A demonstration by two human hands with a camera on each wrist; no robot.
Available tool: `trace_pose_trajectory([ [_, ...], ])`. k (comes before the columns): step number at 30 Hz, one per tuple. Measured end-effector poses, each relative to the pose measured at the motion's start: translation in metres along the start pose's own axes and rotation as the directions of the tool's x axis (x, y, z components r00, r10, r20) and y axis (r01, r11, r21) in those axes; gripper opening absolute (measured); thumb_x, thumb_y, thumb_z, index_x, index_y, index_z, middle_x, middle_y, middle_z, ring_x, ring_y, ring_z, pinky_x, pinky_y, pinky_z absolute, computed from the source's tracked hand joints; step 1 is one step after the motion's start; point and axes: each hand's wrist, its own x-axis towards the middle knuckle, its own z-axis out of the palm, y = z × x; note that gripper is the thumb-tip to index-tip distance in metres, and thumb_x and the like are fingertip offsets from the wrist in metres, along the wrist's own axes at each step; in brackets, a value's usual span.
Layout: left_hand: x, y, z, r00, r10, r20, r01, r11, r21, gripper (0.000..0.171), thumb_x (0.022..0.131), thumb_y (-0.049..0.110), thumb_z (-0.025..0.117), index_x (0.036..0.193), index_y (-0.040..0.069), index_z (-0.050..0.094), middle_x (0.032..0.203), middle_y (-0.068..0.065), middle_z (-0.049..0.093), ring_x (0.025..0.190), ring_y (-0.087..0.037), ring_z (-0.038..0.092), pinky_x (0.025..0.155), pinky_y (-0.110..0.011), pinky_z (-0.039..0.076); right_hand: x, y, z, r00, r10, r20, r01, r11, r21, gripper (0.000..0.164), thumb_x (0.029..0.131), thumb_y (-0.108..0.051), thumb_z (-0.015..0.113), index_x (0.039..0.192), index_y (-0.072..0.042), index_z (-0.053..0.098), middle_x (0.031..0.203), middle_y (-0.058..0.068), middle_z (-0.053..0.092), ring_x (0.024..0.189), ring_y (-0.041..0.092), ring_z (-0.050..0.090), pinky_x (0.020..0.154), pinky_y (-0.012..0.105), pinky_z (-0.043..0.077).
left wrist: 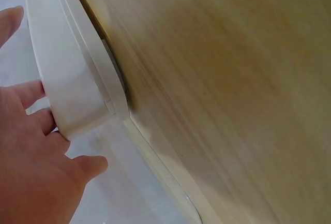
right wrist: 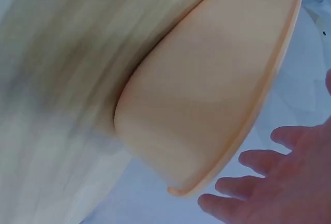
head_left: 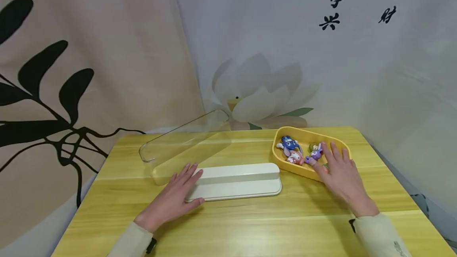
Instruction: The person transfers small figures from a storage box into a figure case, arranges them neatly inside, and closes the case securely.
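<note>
My left hand point(head_left: 170, 204) lies at the left end of a long white base point(head_left: 235, 186) with a raised ridge along its back. Its fingers are extended, and in the left wrist view the fingertips meet the edge of the white base point(left wrist: 62, 53). Over the right side of a yellow tray point(head_left: 300, 170), my right hand point(head_left: 343, 177) is spread with nothing visibly gripped. Several small figurines lie in the tray, among them a blue one point(head_left: 290, 144), a pink one point(head_left: 295, 157) and a purple one point(head_left: 315, 154). The hand partly covers the others.
Behind the left hand, a clear plastic cover point(head_left: 189, 142) sits on the wooden table point(head_left: 250, 225). A printed curtain point(head_left: 150, 50) hangs behind the table, with a lotus and dark leaves on it.
</note>
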Motion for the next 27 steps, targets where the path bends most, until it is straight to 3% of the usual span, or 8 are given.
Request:
trace_pose_trajectory([
  [8, 0.0, -0.003, 0.0, 1.0, -0.006, 0.017, 0.007, 1.0, -0.024, 0.083, 0.098, 0.049, 0.068, 0.162, 0.009, 0.035, 0.171, -0.014, 0.017, 0.157, -0.038, 0.014, 0.121, -0.068, 0.025, 0.027, 0.009, -0.002, 0.995, 0.044, 0.09, -0.054, 0.993, 0.107, 0.089, 0.107, -0.06, 0.038, 0.164, 0.002, 0.011, 0.166, 0.036, 0.012, 0.146, 0.066, 0.007, 0.115, 0.08, 0.016],
  [13, 0.0, -0.003, 0.0, 1.0, -0.006, 0.023, 0.006, 1.0, -0.027, 0.084, 0.097, 0.048, 0.07, 0.162, 0.009, 0.035, 0.171, -0.016, 0.019, 0.157, -0.037, 0.014, 0.121, -0.068, 0.026, 0.044, 0.016, 0.006, 0.996, 0.067, 0.065, -0.074, 0.99, 0.117, 0.094, 0.105, -0.057, 0.046, 0.158, 0.014, 0.016, 0.156, 0.042, 0.03, 0.141, 0.062, 0.031, 0.114, 0.074, 0.029],
  [15, -0.001, -0.003, 0.0, 1.0, -0.008, 0.016, 0.009, 1.0, -0.026, 0.084, 0.097, 0.047, 0.07, 0.162, 0.009, 0.034, 0.171, -0.015, 0.019, 0.157, -0.037, 0.014, 0.121, -0.068, 0.026, 0.051, 0.017, 0.01, 0.995, 0.087, 0.046, -0.091, 0.99, 0.104, 0.093, 0.104, -0.053, 0.053, 0.154, 0.019, 0.021, 0.147, 0.046, 0.039, 0.133, 0.061, 0.041, 0.11, 0.073, 0.036],
  [21, 0.001, -0.003, -0.001, 1.0, 0.005, 0.008, -0.005, 1.0, -0.029, 0.084, 0.097, 0.05, 0.068, 0.162, 0.009, 0.034, 0.171, -0.015, 0.017, 0.157, -0.038, 0.014, 0.122, -0.066, 0.025, 0.062, 0.019, 0.014, 0.974, 0.221, 0.059, -0.224, 0.972, 0.07, 0.079, 0.099, -0.039, 0.065, 0.142, 0.022, 0.037, 0.125, 0.042, 0.049, 0.112, 0.054, 0.051, 0.1, 0.071, 0.044],
  [24, 0.0, -0.004, 0.0, 1.0, 0.009, 0.018, -0.009, 1.0, -0.029, 0.085, 0.098, 0.051, 0.067, 0.163, 0.009, 0.033, 0.172, -0.014, 0.016, 0.157, -0.038, 0.013, 0.123, -0.064, 0.025, 0.064, 0.02, 0.015, 0.956, 0.273, 0.107, -0.28, 0.959, 0.052, 0.069, 0.098, -0.038, 0.065, 0.127, 0.022, 0.043, 0.104, 0.034, 0.054, 0.093, 0.045, 0.054, 0.082, 0.06, 0.051],
  [27, -0.002, -0.005, 0.0, 1.0, 0.01, 0.02, -0.009, 1.0, -0.024, 0.085, 0.097, 0.051, 0.067, 0.163, 0.008, 0.033, 0.172, -0.014, 0.016, 0.158, -0.036, 0.012, 0.124, -0.063, 0.024, 0.068, 0.019, 0.015, 0.936, 0.311, 0.167, -0.323, 0.946, 0.044, 0.065, 0.098, -0.041, 0.064, 0.119, 0.018, 0.045, 0.092, 0.027, 0.056, 0.081, 0.037, 0.055, 0.069, 0.046, 0.048],
])
